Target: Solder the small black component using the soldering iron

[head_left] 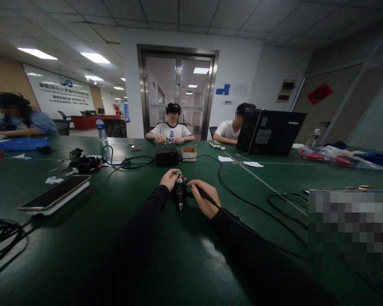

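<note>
Both my arms, in black sleeves, reach out over a dark green table (pixel 185 263). My left hand (pixel 169 179) is closed around the top of a small dark cylindrical connector (pixel 179 193) with a thin metal pin pointing toward me. My right hand (pixel 203 196) is closed on a thin black pen-like tool (pixel 207 196) whose cable trails right, its tip meeting the connector. A small green and white part shows at the connector's far end.
A black box (pixel 166 156) and a small cardboard box (pixel 189 153) stand beyond my hands, with black cables around. A phone on a white pad (pixel 55 193) lies left. An open laptop (pixel 270 132) stands far right. Three other people sit at the table.
</note>
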